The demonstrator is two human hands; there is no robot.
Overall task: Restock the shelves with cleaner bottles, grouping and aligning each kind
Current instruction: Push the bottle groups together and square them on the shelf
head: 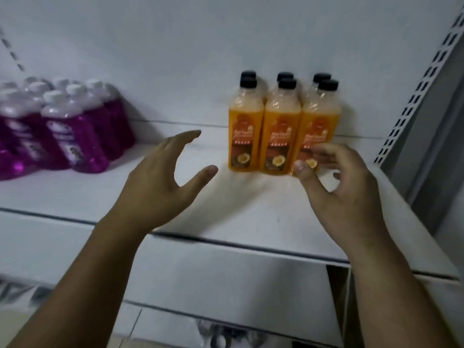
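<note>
Now the shelf (251,204) is carrying purple bottles (75,136) at its left edge and six orange bottles (281,131) near its back right corner, and the left hand (160,182), spread empty, and the right hand (344,194), loosely curved, gripping nothing, should be pressing both flanks evenly.

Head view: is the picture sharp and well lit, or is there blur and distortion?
In the head view the light is dim and flat; the purple cleaner bottles at the left are blurred and lean from wide-angle distortion; the orange cleaner bottles are sharper, but their labels are soft.
</note>
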